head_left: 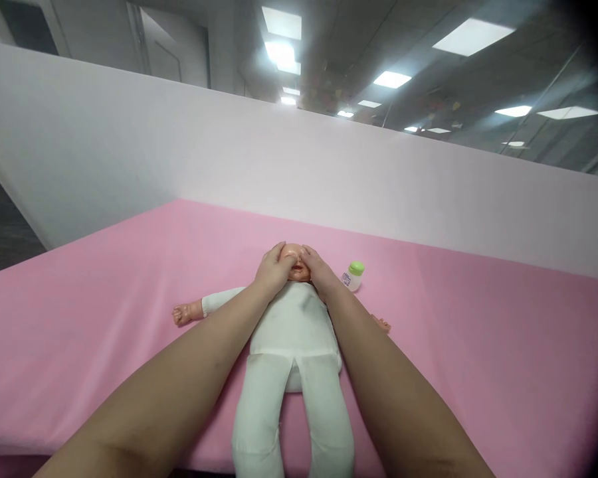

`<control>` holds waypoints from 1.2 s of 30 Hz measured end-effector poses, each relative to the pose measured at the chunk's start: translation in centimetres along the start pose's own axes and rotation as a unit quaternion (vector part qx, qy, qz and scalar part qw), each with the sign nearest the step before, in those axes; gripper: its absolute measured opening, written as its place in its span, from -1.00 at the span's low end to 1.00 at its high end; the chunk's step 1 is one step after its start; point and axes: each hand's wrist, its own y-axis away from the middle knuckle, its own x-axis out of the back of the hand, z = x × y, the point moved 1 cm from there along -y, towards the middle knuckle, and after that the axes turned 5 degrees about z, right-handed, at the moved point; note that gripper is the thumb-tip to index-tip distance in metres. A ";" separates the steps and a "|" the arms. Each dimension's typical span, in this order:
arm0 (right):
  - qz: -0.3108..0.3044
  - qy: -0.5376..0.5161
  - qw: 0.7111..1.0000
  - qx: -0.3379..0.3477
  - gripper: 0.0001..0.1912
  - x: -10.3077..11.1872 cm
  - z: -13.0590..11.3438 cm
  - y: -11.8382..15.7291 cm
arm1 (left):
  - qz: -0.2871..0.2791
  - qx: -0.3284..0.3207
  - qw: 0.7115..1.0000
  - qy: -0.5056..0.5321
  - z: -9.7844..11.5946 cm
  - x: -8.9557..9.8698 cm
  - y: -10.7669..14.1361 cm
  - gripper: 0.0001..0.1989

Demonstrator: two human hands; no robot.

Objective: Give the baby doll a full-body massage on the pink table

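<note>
A baby doll (293,325) with a white cloth body lies on its back, its head away from me and its legs toward me. My left hand (274,269) cups one side of the doll's head, fingers curved round it and thumb on the face near the nose. On the other side, my right hand (319,269) holds the head the same way. Between my hands the mouth and forehead show; the eyes are covered. My right forearm hides most of one doll arm, leaving only its small hand (381,324) in sight.
Just right of the doll's head stands a small clear bottle (351,277) with a green cap. A pink sheet (129,292) covers the table. White panels (279,166) rise along the back and left. Beyond them are a door (167,46) and ceiling lights.
</note>
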 end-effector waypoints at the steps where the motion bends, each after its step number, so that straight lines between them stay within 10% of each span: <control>1: 0.005 -0.013 1.000 -0.005 -0.37 0.0 0.3 0.0 | 0.005 0.005 1.000 0.016 0.0 -0.1 0.0 -0.36; 29: 0.066 -0.194 0.978 -0.037 -0.52 0.8 2.9 0.7 | 0.008 0.115 0.975 0.192 0.5 -0.9 0.5 -0.54; 36: 0.069 -0.087 0.993 0.036 -0.45 1.0 3.1 1.1 | -0.040 0.082 0.984 0.151 0.3 -0.2 0.4 -0.53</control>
